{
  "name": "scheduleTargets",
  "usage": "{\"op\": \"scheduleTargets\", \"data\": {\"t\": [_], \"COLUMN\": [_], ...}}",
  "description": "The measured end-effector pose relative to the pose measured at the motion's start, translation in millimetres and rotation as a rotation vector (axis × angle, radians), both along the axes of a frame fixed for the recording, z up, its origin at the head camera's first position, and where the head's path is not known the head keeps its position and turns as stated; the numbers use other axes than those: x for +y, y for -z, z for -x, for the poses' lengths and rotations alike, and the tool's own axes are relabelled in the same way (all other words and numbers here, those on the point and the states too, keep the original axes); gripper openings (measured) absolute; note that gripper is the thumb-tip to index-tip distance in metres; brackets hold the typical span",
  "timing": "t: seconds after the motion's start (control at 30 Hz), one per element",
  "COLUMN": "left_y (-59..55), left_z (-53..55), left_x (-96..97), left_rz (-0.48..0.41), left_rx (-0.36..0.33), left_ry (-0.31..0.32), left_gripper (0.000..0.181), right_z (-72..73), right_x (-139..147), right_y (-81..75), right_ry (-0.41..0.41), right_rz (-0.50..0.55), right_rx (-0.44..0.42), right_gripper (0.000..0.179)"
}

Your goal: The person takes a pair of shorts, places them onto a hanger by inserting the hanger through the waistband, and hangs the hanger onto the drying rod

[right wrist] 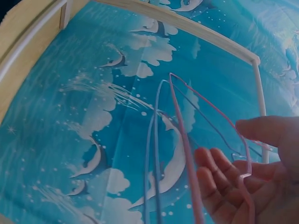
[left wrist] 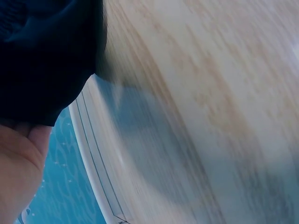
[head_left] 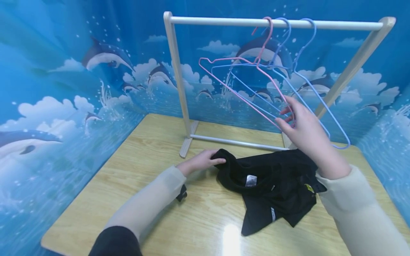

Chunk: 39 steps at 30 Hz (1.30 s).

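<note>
A crumpled black garment (head_left: 275, 177) with a white label lies on the table below the rack; its exact kind is hard to tell. My left hand (head_left: 203, 160) pinches its upper left edge, the thumb lying on top. In the left wrist view the dark cloth (left wrist: 51, 60) hides most of that hand's fingers. Up at the rack, my right hand (head_left: 302, 122) is around the right end of a pink hanger (head_left: 229, 87), fingers loosely bent and thumb apart. The right wrist view has the pink wire (right wrist: 187, 154) passing between thumb and fingers, with the hand not closed on it.
Two blue hangers (head_left: 323, 101) hang beside the pink one on the rack's white rail (head_left: 217, 22). The rack's wooden left foot (head_left: 189, 138) stands on the wooden table (head_left: 128, 177). A small dark object (head_left: 182, 193) is by my left forearm. Dolphin-printed sheeting surrounds the table.
</note>
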<state>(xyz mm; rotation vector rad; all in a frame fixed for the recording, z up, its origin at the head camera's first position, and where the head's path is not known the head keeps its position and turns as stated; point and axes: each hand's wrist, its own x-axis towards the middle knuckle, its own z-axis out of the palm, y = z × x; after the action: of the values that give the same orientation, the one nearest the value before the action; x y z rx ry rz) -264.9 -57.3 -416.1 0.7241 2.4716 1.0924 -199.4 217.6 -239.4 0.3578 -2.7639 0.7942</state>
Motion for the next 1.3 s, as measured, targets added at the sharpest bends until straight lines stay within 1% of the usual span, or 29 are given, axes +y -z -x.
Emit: {"op": "scheduleTargets", "data": {"t": [0.13, 0.23, 0.37, 0.47, 0.7, 0.87, 1.1, 1.3], "left_y": [1.6, 2.7, 3.2, 3.1, 3.6, 3.0, 3.3, 4.2], "left_z": [-0.1, -0.1, 0.0, -0.1, 0.1, -0.6, -1.1, -1.5], "left_x": [-0.8, -1.0, -0.7, -0.8, -1.7, -1.7, -2.1, -1.7], "left_rz": [0.000, 0.006, 0.014, 0.013, 0.005, 0.009, 0.005, 0.009], "left_rx": [0.000, -0.007, -0.023, -0.033, -0.025, -0.029, -0.028, -0.014], "left_ry": [-0.002, 0.002, 0.007, 0.007, 0.008, 0.017, 0.003, 0.002], "left_gripper": [0.039, 0.040, 0.042, 0.043, 0.040, 0.039, 0.038, 0.038], "right_z": [-0.5, 0.6, 2.7, 2.6, 1.9, 1.1, 2.7, 3.3], "right_x": [1.9, 3.8, 4.9, 4.6, 2.7, 2.8, 1.9, 1.2], "right_y": [6.1, 9.4, 12.5, 13.2, 13.5, 13.4, 12.8, 12.4], "right_ry": [0.016, 0.023, 0.033, 0.055, 0.117, 0.123, 0.131, 0.135], "right_rz": [0.046, 0.067, 0.104, 0.129, 0.133, 0.144, 0.140, 0.158], "right_rx": [0.007, 0.015, 0.042, 0.071, 0.130, 0.146, 0.188, 0.221], "right_gripper": [0.060, 0.051, 0.040, 0.036, 0.038, 0.040, 0.038, 0.038]}}
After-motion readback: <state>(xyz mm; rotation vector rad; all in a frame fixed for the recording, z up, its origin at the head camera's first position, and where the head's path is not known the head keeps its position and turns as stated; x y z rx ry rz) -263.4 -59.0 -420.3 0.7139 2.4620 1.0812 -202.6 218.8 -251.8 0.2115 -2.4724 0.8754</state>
